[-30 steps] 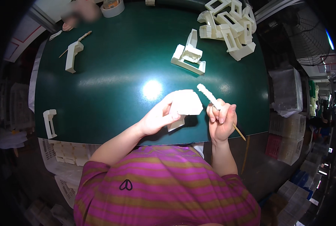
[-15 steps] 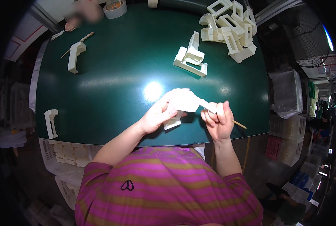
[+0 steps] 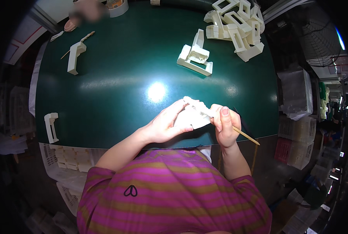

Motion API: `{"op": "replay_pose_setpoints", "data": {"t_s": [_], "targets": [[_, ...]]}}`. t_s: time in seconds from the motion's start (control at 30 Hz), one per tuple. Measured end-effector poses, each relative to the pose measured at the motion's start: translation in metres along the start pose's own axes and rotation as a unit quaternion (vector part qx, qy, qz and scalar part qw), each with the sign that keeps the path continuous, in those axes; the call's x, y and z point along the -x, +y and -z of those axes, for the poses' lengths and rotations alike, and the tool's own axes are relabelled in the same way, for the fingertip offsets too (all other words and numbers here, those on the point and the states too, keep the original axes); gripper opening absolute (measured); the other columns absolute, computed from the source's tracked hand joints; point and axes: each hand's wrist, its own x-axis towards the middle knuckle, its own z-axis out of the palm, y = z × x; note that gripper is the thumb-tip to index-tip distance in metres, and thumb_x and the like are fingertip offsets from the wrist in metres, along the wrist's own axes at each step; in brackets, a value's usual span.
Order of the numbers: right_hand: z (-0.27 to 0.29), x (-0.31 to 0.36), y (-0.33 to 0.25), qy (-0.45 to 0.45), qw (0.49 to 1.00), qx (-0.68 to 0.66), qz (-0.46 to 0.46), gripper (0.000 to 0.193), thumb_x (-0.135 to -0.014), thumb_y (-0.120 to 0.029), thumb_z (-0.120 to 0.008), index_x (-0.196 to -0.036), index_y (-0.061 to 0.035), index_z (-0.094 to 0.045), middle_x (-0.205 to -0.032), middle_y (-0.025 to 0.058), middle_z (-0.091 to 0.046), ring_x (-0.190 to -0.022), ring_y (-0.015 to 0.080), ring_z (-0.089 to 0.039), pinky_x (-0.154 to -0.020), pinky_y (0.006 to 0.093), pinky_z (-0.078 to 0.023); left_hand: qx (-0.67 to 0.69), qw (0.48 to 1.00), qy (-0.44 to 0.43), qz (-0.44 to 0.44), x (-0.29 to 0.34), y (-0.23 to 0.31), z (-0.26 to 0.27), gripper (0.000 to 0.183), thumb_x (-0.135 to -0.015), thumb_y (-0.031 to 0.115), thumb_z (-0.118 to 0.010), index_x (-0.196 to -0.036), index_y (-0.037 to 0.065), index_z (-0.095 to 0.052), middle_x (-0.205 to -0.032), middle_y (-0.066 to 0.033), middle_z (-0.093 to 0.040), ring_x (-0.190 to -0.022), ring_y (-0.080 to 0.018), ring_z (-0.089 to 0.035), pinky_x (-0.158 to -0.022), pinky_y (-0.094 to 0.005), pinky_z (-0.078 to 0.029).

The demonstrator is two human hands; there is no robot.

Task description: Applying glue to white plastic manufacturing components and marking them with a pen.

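The white plastic part [image 3: 195,121] is in the left hand [image 3: 162,124], above the near edge of the green table [image 3: 123,66]. The left fingers are partly opened around it, thumb on the near side and fingers on the far side, probably to steady it with one face exposed. The right hand [image 3: 226,124] is curled closed around a wooden stick [image 3: 247,136]; its lumpy white end [image 3: 195,103] lies across the part. The grip near that white end presumably gives close control, leaving the bare tail jutting out toward the lower right.

Counted, there is one part in hand and one stick in hand. A second stick [image 3: 89,36] lies at the upper left, crossed by one white bracket [image 3: 76,58]. One more white bracket stands alone at the left edge [image 3: 51,128]. What looks like two interlocked pieces [image 3: 195,58] sit beyond the hands. The pile of white frames [image 3: 238,29] overlaps too much for an exact count.
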Motion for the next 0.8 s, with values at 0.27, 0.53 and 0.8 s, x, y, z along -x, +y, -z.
{"op": "replay_pose_setpoints", "data": {"t_s": [0.27, 0.53, 0.8], "targets": [[0.0, -0.008, 0.004, 0.084, 0.996, -0.003, 0.004, 0.047, -0.107, -0.024, -0.034, -0.063, -0.0071, -0.041, -0.059, 0.0013, -0.039, -0.055, 0.0101, -0.034, -0.053, 0.0263, -0.028, -0.153, 0.981, 0.056, -0.107, -0.001, 0.003, 0.005, 0.063, -0.081, 0.018, -0.076, -0.133, 0.0, -0.045, -0.128, -0.0186, -0.052, -0.119, -0.0315, -0.053, -0.102, -0.0396, -0.041], [-0.013, 0.017, 0.001, 0.032, 0.993, 0.086, 0.074, 0.055, -0.105, -0.03, -0.036, -0.055, -0.0075, -0.041, -0.058, 0.0041, -0.041, -0.054, 0.013, -0.041, -0.051, 0.0274, -0.029, -0.047, 0.982, 0.153, -0.097, 0.004, -0.007, -0.004, 0.061, -0.087, 0.015, -0.07, -0.137, 0.0, -0.039, -0.125, -0.0154, -0.053, -0.117, -0.022, -0.053, -0.099, -0.0356, -0.042], [-0.016, 0.015, 0.012, -0.026, 0.972, 0.071, 0.221, 0.047, -0.107, -0.024, -0.033, -0.063, -0.007, -0.039, -0.061, 0.0061, -0.04, -0.056, 0.0128, -0.037, -0.054, 0.0258, -0.03, -0.027, 0.989, 0.14, -0.044, 0.008, 0.001, -0.001, 0.063, -0.087, 0.01, -0.069, -0.138, 0.001, -0.034, -0.133, -0.0116, -0.043, -0.125, -0.0199, -0.043, -0.105, -0.0346, -0.035]]}}
